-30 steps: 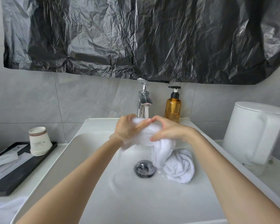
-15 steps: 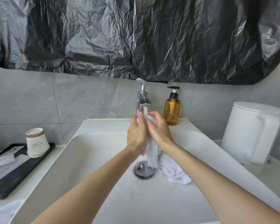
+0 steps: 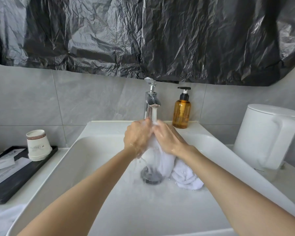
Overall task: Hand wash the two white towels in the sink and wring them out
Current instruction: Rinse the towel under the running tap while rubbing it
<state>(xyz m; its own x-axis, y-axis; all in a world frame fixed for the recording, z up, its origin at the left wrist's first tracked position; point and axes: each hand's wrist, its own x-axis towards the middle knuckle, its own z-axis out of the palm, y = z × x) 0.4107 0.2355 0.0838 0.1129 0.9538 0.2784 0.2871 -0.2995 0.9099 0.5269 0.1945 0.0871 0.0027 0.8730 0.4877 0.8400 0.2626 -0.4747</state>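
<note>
Forearms (image 3: 85,198): bare and wet, they come in from the bottom edge and meet over the middle of the basin.
Loose cloth (image 3: 2,217): white, bunched on the table (image 3: 48,167) at the lower left corner, partly cut off by the frame.
Sink (image 3: 92,167): white and rectangular, set into the table; its floor is wet.
Second towel (image 3: 187,178): white, twisted into a lump on the sink floor just right of the drain (image 3: 150,176), beneath the right wrist.
Held towel (image 3: 162,160): white and soaked. It hangs from between the hands down to the drain's right edge, its lower end touching the second towel.
Left hand (image 3: 137,139): fingers curled round the top of the held towel, water running off the heel of the palm.
Right hand (image 3: 169,140): gripping the same bunch from the other side, knuckles against the left hand, directly under the stream.
Black tray (image 3: 15,181): on the table to the left, carrying packets and a stack of paper cups (image 3: 37,145) turned mouth down.
Kettle (image 3: 266,135): white, on the table to the right of the sink.
Faucet (image 3: 151,103): chrome, at the back rim, with its water stream (image 3: 154,114) falling onto the hands.
Soap bottle (image 3: 181,113): amber with a black pump, just right of the faucet.
Wall (image 3: 83,103): grey tile; a crinkled black plastic sheet (image 3: 143,36) hangs across it above.
</note>
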